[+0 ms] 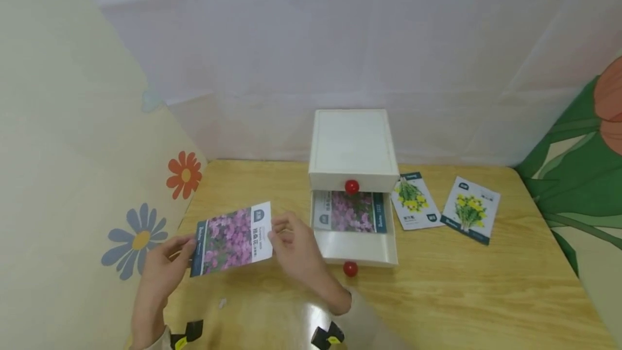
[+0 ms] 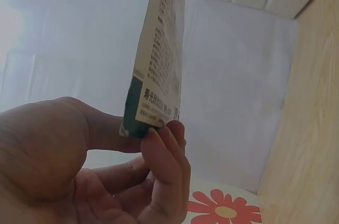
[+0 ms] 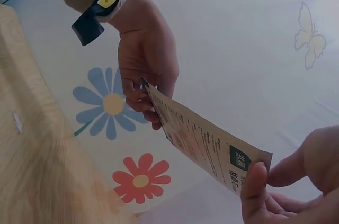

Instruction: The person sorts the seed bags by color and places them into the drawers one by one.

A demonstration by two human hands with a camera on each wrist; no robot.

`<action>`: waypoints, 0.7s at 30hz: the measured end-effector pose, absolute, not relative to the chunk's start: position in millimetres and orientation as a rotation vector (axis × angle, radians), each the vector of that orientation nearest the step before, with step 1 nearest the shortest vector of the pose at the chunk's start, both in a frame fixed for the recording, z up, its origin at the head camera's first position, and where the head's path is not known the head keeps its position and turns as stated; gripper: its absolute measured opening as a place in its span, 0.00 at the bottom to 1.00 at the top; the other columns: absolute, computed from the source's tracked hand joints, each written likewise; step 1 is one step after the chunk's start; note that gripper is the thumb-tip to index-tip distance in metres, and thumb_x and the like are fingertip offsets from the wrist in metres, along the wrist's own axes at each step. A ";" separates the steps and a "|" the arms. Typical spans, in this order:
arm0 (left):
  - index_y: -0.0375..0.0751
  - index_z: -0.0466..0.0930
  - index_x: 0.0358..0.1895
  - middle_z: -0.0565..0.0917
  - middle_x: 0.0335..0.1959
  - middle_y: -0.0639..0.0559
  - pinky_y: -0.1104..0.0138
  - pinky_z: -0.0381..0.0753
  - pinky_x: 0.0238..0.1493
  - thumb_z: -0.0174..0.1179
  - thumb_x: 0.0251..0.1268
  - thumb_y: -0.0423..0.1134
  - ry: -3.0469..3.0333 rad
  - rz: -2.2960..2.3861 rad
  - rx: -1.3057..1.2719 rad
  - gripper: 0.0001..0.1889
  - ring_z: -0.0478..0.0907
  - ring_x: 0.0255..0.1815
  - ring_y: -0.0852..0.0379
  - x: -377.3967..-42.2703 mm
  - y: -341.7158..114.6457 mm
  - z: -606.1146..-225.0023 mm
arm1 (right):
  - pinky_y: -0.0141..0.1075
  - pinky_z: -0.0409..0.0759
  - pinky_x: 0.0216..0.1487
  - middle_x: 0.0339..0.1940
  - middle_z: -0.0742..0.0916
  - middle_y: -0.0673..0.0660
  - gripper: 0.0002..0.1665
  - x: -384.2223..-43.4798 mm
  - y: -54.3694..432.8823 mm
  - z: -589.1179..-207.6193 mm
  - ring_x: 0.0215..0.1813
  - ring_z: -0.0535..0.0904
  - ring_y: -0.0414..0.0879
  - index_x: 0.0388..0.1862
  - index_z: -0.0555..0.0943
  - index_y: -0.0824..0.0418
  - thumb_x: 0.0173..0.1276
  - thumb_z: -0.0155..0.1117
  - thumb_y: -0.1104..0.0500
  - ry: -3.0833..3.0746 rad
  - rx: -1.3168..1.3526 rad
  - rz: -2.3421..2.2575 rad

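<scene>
A seed packet with pink-purple flowers (image 1: 229,242) is held up above the table's left part, its front turned to the head camera. My left hand (image 1: 166,266) pinches its dark-banded end between thumb and fingers. At the white end, my right hand (image 1: 297,247) pinches the edge. Printed text covers the packet's back (image 3: 196,134) in the right wrist view. To the right stands a white drawer box (image 1: 353,142) with its lower drawer (image 1: 359,247) pulled out. Inside that drawer lies a similar purple-flower packet (image 1: 352,212), partly under the upper drawer.
Two yellow-flower seed packets, one nearer the box (image 1: 415,201) and one farther right (image 1: 470,209), lie on the wooden table (image 1: 486,285). Red knobs (image 1: 350,269) stick out from the drawers. A small white scrap (image 1: 222,303) lies near the front. A white cloth hangs behind.
</scene>
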State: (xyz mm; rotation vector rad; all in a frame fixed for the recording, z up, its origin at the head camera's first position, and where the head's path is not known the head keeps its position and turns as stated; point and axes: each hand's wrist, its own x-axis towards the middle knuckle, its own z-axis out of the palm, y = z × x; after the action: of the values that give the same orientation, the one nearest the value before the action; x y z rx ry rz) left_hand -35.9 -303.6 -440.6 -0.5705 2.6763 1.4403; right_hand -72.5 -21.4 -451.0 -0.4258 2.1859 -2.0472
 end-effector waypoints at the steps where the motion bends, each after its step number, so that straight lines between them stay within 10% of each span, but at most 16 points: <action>1: 0.30 0.77 0.71 0.81 0.67 0.30 0.76 0.88 0.44 0.54 0.86 0.43 2.679 1.455 -0.554 0.23 0.85 0.46 0.72 -35.1 -302.3 -439.5 | 0.36 0.93 0.48 0.54 0.86 0.65 0.15 -72.8 -18.1 -450.2 0.56 0.90 0.60 0.60 0.79 0.67 0.78 0.63 0.64 2.173 -0.420 -2.045; 21: 0.28 0.80 0.67 0.85 0.56 0.29 0.67 0.93 0.43 0.58 0.81 0.30 2.578 1.718 -0.146 0.18 0.92 0.39 0.58 -40.1 -269.7 -439.2 | 0.38 0.94 0.43 0.52 0.88 0.64 0.16 -73.2 45.8 -445.7 0.48 0.91 0.54 0.59 0.82 0.63 0.75 0.69 0.63 2.252 -0.286 -1.950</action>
State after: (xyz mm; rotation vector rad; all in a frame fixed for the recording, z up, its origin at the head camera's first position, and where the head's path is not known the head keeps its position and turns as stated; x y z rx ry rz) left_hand -40.1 -269.7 -439.2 -0.1463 2.5782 1.7184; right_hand -73.2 45.8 -445.7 -0.2856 2.2518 -1.9495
